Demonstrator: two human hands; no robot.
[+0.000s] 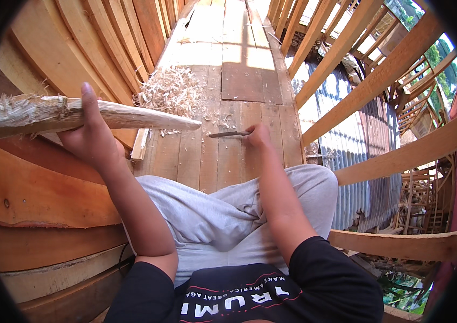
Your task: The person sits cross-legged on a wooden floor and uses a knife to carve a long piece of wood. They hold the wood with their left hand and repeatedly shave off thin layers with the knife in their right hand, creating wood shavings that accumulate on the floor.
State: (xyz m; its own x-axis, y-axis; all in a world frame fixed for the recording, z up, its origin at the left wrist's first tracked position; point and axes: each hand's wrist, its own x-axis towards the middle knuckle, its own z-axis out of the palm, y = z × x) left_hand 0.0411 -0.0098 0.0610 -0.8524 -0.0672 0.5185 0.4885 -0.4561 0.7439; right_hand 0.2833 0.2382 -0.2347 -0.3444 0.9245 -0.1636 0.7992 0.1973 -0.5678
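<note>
My left hand [93, 132] is wrapped round a long, pale piece of wood [137, 116], thumb up on its near face. The wood lies crosswise, its thick, rough end at the left and a tapered point toward the middle. Splintered curls cling to the thick end. In my right hand [259, 135] is a knife [227, 134], gripped by the handle, its dark blade pointing left. The blade is apart from the wood, just right of and below the tapered tip. Fingers hide most of the knife's handle.
A heap of wood shavings [170, 91] lies on the plank floor [231, 172], beyond the wood. A board wall [51, 199] rises close at my left. Wooden railing slats [341, 124] stand at the right, with a corrugated metal roof [347, 183] below them. My crossed legs [207, 210] are in front.
</note>
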